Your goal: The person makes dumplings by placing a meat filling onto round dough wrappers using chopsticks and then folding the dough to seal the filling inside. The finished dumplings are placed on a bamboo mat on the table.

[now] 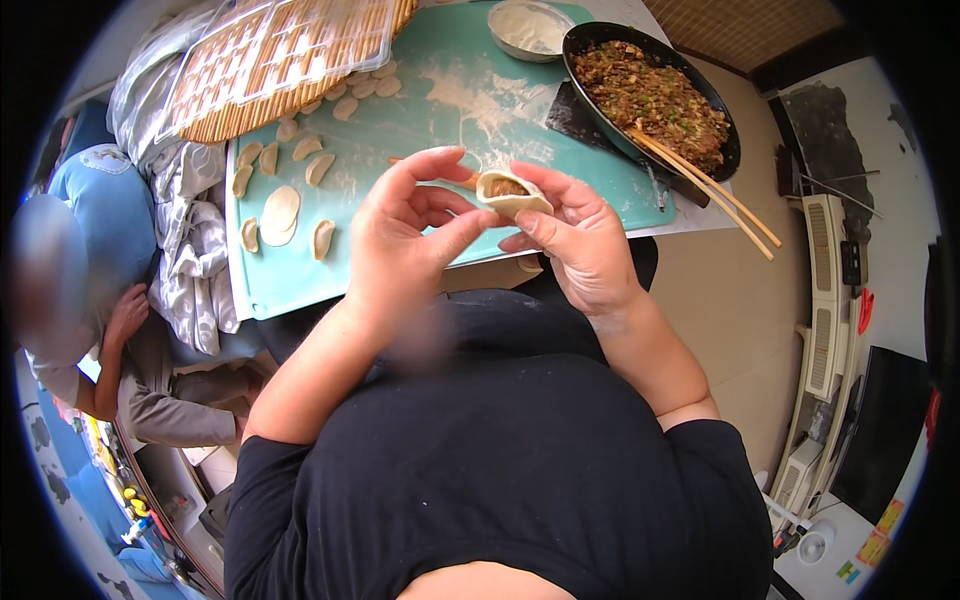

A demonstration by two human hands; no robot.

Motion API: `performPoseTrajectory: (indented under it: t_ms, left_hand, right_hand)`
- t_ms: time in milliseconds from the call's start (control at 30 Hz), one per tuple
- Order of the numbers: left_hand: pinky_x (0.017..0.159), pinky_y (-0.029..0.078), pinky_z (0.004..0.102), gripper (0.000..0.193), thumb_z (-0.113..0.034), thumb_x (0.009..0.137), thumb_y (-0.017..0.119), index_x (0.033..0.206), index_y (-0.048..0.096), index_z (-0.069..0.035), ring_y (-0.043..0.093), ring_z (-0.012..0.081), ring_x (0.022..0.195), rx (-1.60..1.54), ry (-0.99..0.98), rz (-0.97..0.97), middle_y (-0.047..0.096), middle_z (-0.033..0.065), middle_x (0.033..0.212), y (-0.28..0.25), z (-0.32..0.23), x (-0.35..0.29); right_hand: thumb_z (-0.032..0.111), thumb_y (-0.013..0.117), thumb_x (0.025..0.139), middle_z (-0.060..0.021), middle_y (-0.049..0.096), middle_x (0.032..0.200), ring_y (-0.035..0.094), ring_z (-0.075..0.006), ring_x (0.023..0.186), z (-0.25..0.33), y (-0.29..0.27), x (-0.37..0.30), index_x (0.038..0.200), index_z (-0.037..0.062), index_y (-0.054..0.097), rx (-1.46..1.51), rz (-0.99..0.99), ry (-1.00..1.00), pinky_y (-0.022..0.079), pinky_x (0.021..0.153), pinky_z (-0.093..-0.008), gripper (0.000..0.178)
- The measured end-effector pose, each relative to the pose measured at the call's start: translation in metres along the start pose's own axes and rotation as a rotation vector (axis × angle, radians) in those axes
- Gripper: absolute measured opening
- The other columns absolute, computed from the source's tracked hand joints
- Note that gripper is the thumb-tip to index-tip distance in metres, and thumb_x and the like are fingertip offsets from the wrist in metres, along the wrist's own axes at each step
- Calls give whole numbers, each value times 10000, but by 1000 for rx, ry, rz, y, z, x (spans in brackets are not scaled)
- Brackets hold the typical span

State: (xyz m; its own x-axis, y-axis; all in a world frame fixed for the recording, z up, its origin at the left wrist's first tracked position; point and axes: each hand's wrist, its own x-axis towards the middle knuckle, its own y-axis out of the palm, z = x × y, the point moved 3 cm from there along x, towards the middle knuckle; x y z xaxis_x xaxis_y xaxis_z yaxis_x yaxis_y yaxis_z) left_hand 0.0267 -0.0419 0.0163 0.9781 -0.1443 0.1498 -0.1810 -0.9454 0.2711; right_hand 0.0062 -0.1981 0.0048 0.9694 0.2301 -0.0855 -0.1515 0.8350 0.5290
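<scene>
A dumpling [512, 196] with brown filling showing in its open fold is held up between my two hands, above the near edge of the green mat. My right hand [585, 235] pinches its right side between thumb and fingers. My left hand [415, 220] has thumb and fingertips at its left edge. Behind my hands, part of a wooden rolling pin [460, 181] shows on the mat. Folded dumplings [322, 240] lie at the mat's left, around a few flat dough wrappers [280, 212].
At the right, a black pan [735, 150] of minced filling has chopsticks [705, 190] across its rim. A bowl of flour [528, 30] stands at the back of the floury mat [400, 130]. A round woven tray [270, 60] covers the back left. Another person [95, 250] sits at the left.
</scene>
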Motion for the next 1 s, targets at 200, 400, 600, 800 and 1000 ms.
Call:
performPoseTrajectory:
  t_ms: [200,400,600,800,1000]
  left_hand:
    - [557,441,183,269,-116,739,749,934,631,26,515,27,615,271,-134,23,617,4,744,-3,8,-3]
    - [516,444,206,201,-86,712,749,872,663,0,538,67,579,586,170,19,616,31,725,-1,-2,-1]
    - [499,457,234,133,-64,703,735,812,670,-24,572,138,562,775,377,16,616,60,722,2,-8,-3]
    - [500,462,242,96,-25,708,711,787,656,-32,582,158,572,817,564,62,614,65,728,2,-13,-3]
    - [537,460,220,107,20,755,668,855,647,-10,566,86,615,322,173,59,633,44,822,-7,-7,1]
  right_hand:
    - [-59,594,812,-83,575,1118,575,-156,998,-14,-1,3,1174,28,535,-201,-93,-252,497,813,-274,376]
    - [-95,599,789,-102,526,1167,544,-180,1058,-12,1,-2,1144,28,555,-605,-154,-478,466,883,-288,379]
    - [-51,652,756,-114,559,1125,564,-172,994,-7,2,-4,1106,37,587,-779,-178,-591,485,790,-270,367]
    - [-21,682,741,-100,600,1081,584,-149,931,-8,4,-6,1080,53,608,-745,-184,-574,497,731,-259,354]
    - [-60,606,810,-109,591,1105,604,-169,927,-9,1,-3,1115,23,524,-350,-94,-377,498,716,-245,327]
